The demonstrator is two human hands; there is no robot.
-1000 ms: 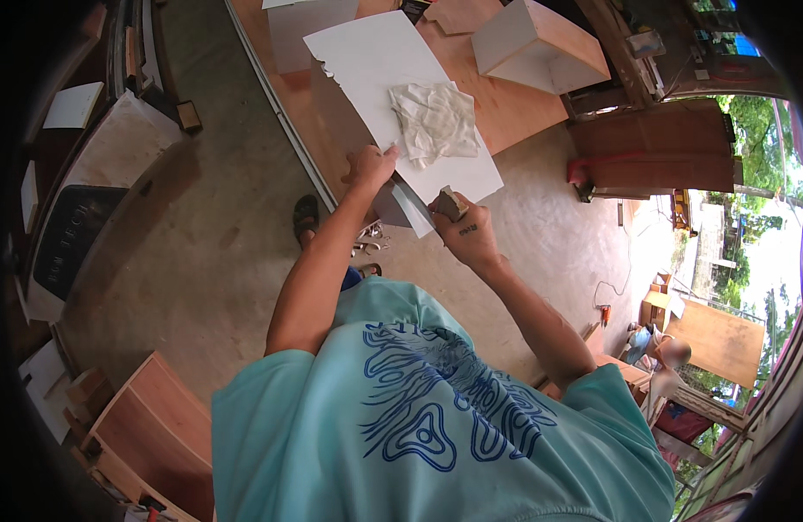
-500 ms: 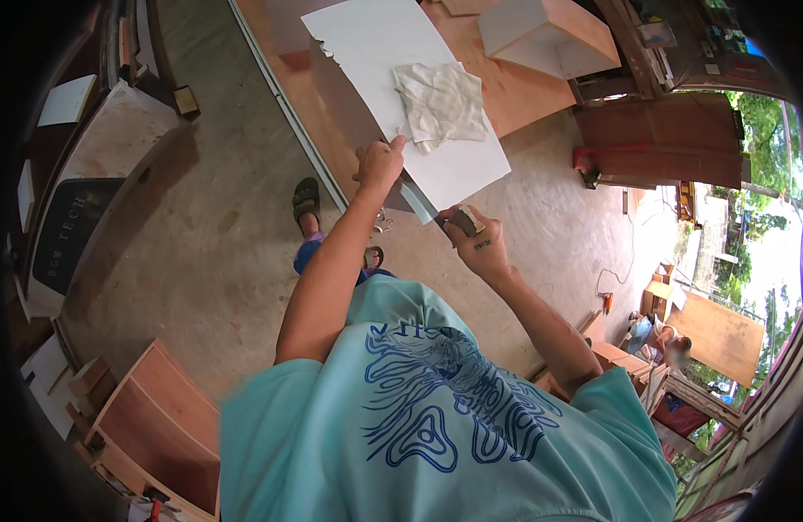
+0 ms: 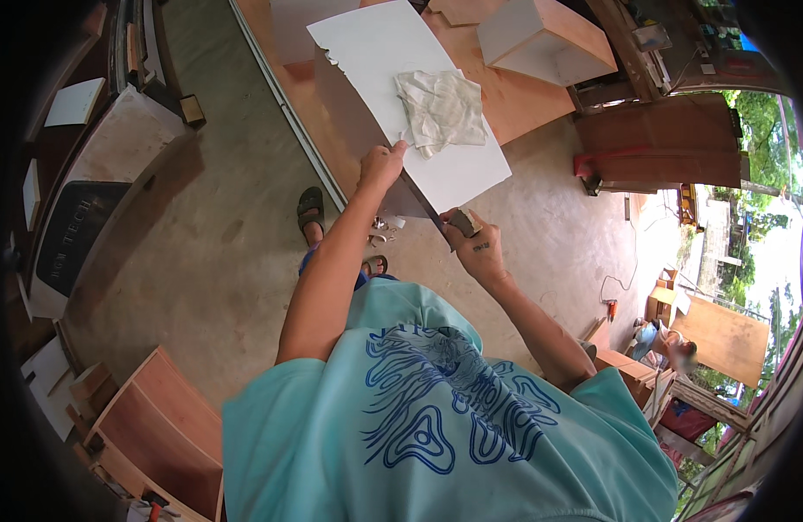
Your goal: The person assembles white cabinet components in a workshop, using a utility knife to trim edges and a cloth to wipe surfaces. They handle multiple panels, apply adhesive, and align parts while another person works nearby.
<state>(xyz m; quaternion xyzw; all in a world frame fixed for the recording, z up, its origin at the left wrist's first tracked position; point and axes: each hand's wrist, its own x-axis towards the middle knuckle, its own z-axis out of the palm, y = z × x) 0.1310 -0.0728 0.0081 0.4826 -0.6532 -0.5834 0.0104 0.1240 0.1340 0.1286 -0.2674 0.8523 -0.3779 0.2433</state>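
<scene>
A white-topped box (image 3: 471,170) lies on the workbench, its top edge ragged and chipped at the far left. Along its near-left edge runs the narrow dark blade of a hand saw (image 3: 429,209), seen almost edge-on. My right hand (image 3: 481,245) is closed round the saw's brownish handle, just off the box's near corner. Farther up that edge, my left hand (image 3: 382,165) is closed at the blade, thumb on top; its curled fingers are partly hidden. A crumpled whitish cloth (image 3: 443,111) rests on the white top, beyond both hands.
An open-fronted white box (image 3: 549,43) stands on the wooden workbench (image 3: 523,100) at the far right. Small scraps (image 3: 384,228) lie on the concrete floor by my feet. A wooden cabinet (image 3: 158,418) stands at the near left. Another person (image 3: 662,344) is at the right.
The saw blade has turned from showing its shiny flat face to nearly edge-on. My hands have barely shifted and keep their hold. The cloth stays in place on the box.
</scene>
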